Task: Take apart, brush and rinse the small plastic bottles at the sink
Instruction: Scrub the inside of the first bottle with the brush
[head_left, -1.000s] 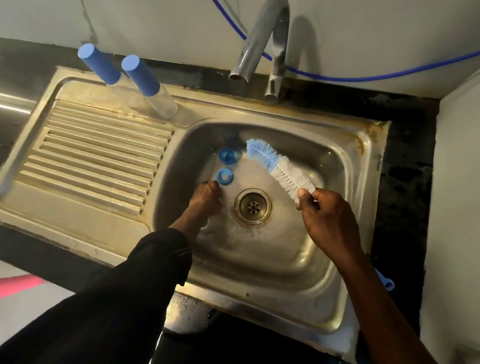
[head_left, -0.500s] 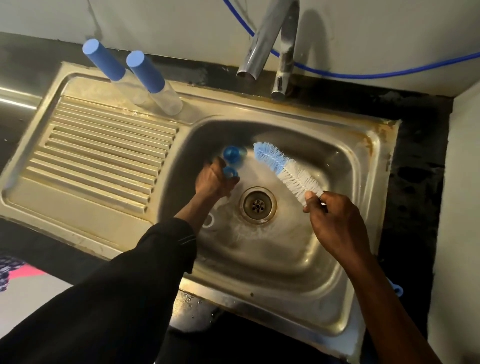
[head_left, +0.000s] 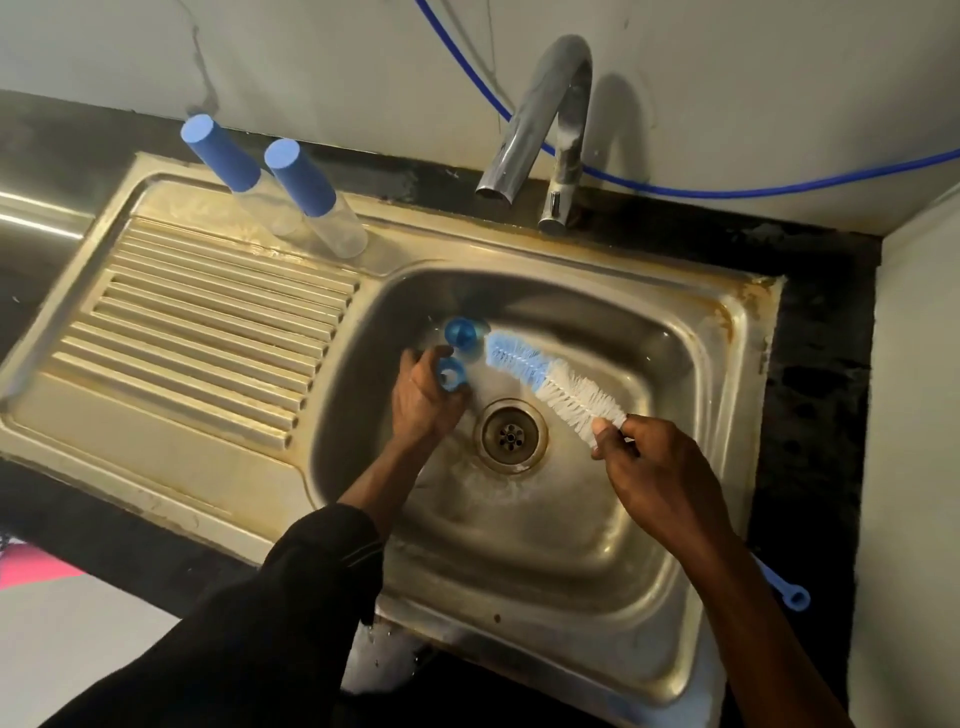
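Note:
Inside the steel sink basin (head_left: 597, 519), my left hand (head_left: 423, 400) is closed on a small blue ring-shaped bottle part (head_left: 451, 375), left of the drain (head_left: 511, 435). A second blue cap (head_left: 460, 332) lies on the basin floor just beyond it. My right hand (head_left: 660, 473) grips the handle of a bottle brush (head_left: 550, 382), whose blue-and-white bristles point toward the caps. Two clear plastic bottles with blue caps, one (head_left: 244, 179) beside the other (head_left: 317, 200), stand on the draining board's back corner.
A chrome tap (head_left: 540, 119) arches over the basin's back edge, with a blue hose (head_left: 675, 189) along the wall behind. The ribbed draining board (head_left: 208, 332) is to the left. A blue handle end (head_left: 792, 595) pokes out past my right forearm. A white wall stands at the right.
My left hand moved from the basin floor up to the blue ring part and picked it up. The brush in my right hand stayed roughly where it was.

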